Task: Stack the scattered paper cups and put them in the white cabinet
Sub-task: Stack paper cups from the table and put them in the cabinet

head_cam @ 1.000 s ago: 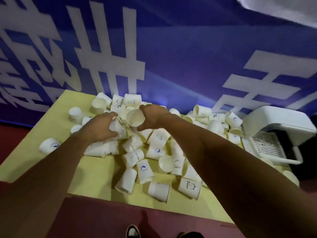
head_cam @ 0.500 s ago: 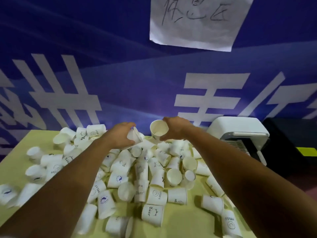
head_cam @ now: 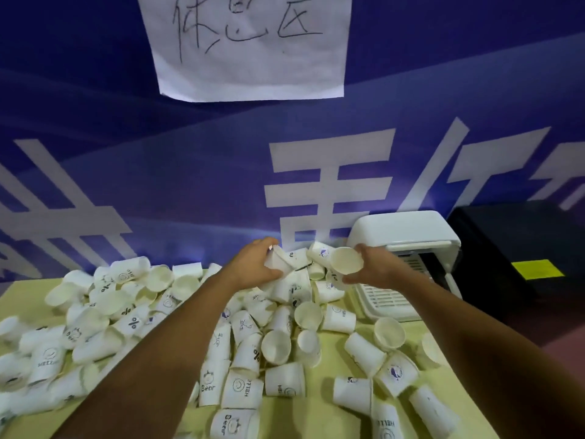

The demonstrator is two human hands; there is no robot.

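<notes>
Several white paper cups lie scattered in a heap on the yellow table. My left hand grips one cup on its side at the far end of the heap. My right hand holds another cup with its open mouth turned toward me, just in front of the white cabinet. The two held cups are a short gap apart. The cabinet stands at the table's far right with its front open and a white slotted tray showing.
A blue wall with large white characters rises right behind the table, and a white paper sign hangs on it. A black box with a yellow label stands to the right of the cabinet. Red floor lies beyond the table's right edge.
The view has swung right and up, bringing the cabinet closer. Both hands, each still holding a cup, moved right toward the cabinet and a little further apart.
</notes>
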